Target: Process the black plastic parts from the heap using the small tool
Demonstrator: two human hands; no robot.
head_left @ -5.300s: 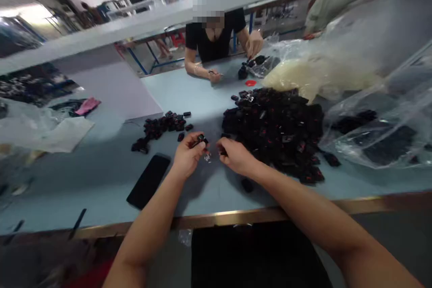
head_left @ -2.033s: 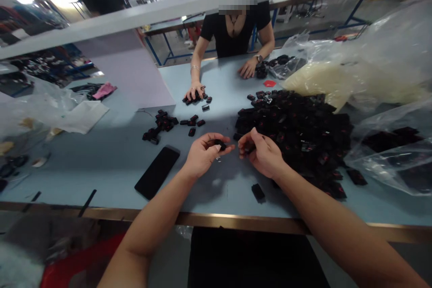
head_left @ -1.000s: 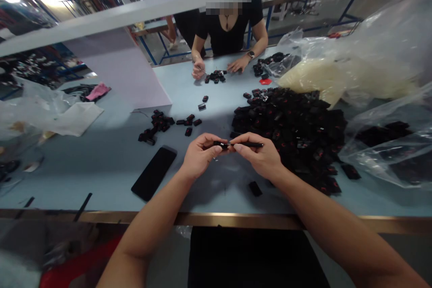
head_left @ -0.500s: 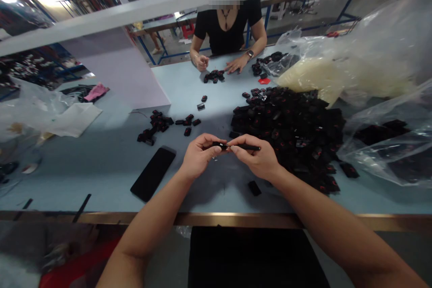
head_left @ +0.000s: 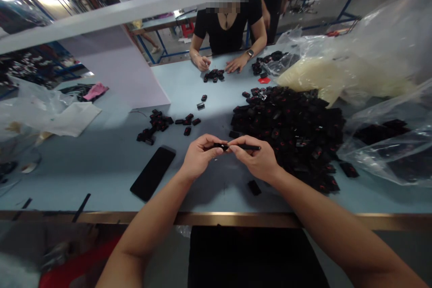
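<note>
Midway between both hands, raised over the pale blue bench (head_left: 104, 157): one small black part (head_left: 221, 146), largely hidden by fingers.

Left hand (head_left: 198, 155): pinches the small black part between thumb and fingertips.

Right hand (head_left: 258, 157): pinches a slim black tool (head_left: 249, 147), pen-like, nearly level, narrow end pointed at the part; touching or a slight gap, too small to tell.

Just changed: both hands, apart two seconds ago, now brought together, tool lined up with part. Since half a second ago, almost no shift. Judged to mean: close, steady work on this single part, picking up already done.

Below the grip: white specks (head_left: 216, 159), too small to identify.

Right of the grip: large heap of black pieces (head_left: 290, 130), several marked red. Nearer the bench edge: lone black piece (head_left: 254, 187).

Left of the grip: dark phone (head_left: 153, 173); beyond it, smaller cluster (head_left: 158, 121) of similar pieces.

Far beyond the grip: co-worker's hand (head_left: 237, 64), flat beside a little group of pieces (head_left: 214, 75).
</note>
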